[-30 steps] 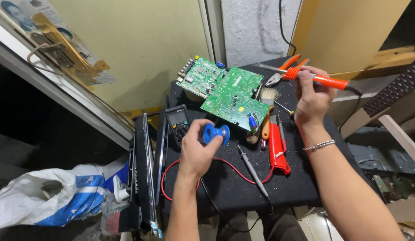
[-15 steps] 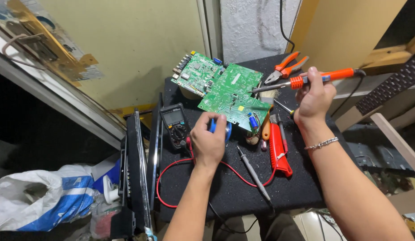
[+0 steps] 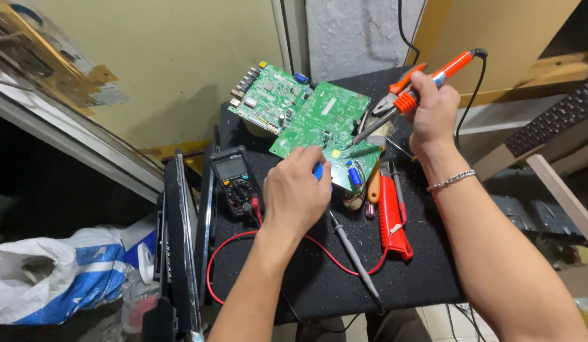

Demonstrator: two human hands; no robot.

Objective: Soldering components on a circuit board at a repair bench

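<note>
Right hand [image 3: 433,111] grips orange-handled soldering iron [image 3: 411,95], fingers wrapped tight round handle, tip angled down onto nearer green circuit board [image 3: 322,123] for reach to a joint. Left hand [image 3: 295,193] curled over small blue object [image 3: 317,170] at board's near edge, fingers closed on it, likely steadying. Second board [image 3: 265,98] lies behind, overlapping. Black table [image 3: 427,272] carries multimeter [image 3: 234,180], red lead [image 3: 231,244], probe [image 3: 354,253], red-handled tools [image 3: 392,221]. Cramped corner: beige wall, plastic bag [image 3: 53,278] left.
</note>
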